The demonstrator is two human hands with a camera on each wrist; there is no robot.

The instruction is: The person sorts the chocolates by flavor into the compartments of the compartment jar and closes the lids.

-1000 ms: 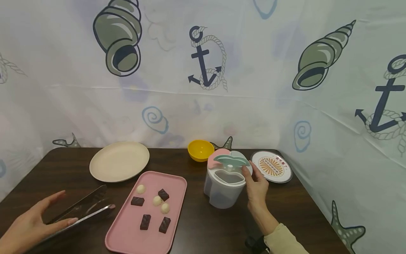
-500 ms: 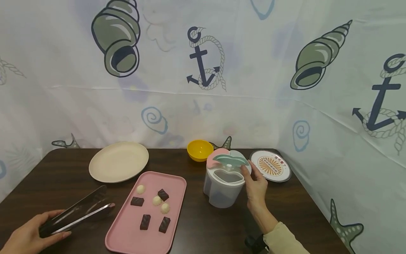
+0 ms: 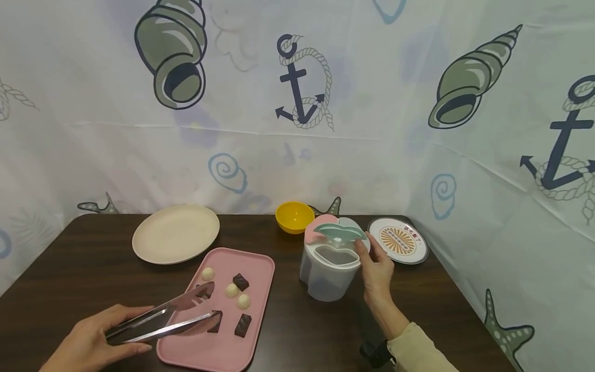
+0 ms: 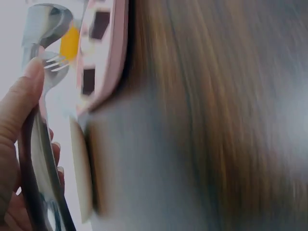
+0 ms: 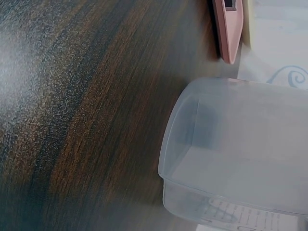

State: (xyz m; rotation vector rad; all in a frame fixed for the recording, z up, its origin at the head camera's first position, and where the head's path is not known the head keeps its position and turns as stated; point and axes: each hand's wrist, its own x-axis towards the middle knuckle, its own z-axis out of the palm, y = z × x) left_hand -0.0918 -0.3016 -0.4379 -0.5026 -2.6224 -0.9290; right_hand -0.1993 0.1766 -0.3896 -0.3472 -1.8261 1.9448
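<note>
My left hand (image 3: 104, 336) holds metal tongs (image 3: 190, 298), their two arms apart, above the left side of a pink tray (image 3: 186, 354). In the left wrist view the tongs (image 4: 34, 159) show a fork-like end, and the thumb lies along one arm. The tray bears dark chocolate pieces (image 3: 243, 325) and white round balls (image 3: 244, 301); the tongs partly cover two dark pieces. My right hand (image 3: 377, 274) grips the right rim of a translucent lidded container (image 3: 327, 279), thumb in front; the other fingers are partly hidden. The container's clear wall (image 5: 240, 149) fills the right wrist view's lower right.
A cream oval plate (image 3: 176, 234) lies at the back left of the dark wooden table (image 3: 297, 330). Behind the container stands a yellow bowl (image 3: 295, 217). To its right is a white plate with an orange sunburst print (image 3: 398, 241). A patterned cloth (image 3: 362, 93) hangs behind.
My left hand has taken hold of the tongs, lifted them off the table and carried them right, over the tray. The right hand and the container have stayed in place.
</note>
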